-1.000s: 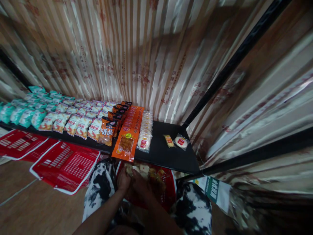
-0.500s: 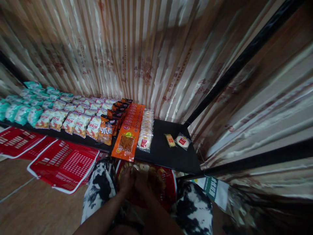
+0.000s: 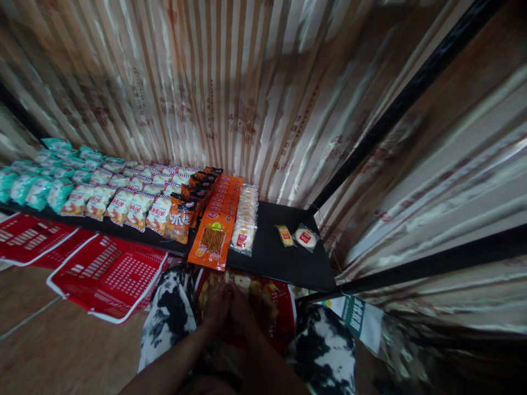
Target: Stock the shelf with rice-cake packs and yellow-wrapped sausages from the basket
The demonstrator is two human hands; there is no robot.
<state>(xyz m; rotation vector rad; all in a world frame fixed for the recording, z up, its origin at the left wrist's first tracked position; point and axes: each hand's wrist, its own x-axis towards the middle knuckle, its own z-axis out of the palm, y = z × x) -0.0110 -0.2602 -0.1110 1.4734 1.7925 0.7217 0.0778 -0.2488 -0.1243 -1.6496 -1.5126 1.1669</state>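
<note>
Side by side, my left hand [image 3: 218,304] and my right hand [image 3: 239,305] reach into a red basket [image 3: 291,307] between my knees. Their thumb sides nearly touch and the fingers look curled, closed low over wrapped snack packets [image 3: 242,281] in the basket. Shadow hides the fingertips, so whatever they grip cannot be made out. Just beyond the hands, on the black shelf [image 3: 274,266], lie an orange packet of snack sticks [image 3: 212,241] and a row of round white crackers [image 3: 242,238] in clear wrap.
Further right on the shelf lie a small yellow packet [image 3: 285,236] and a single wrapped cracker [image 3: 306,237]. Orange bags [image 3: 179,219], white bags [image 3: 135,211] and green bags [image 3: 39,192] fill the left. Red baskets [image 3: 111,274] stand below. A black post [image 3: 349,153] rises at right.
Both hands have shifted slightly within the basket and stay close together. The snacks on the shelf have not moved.
</note>
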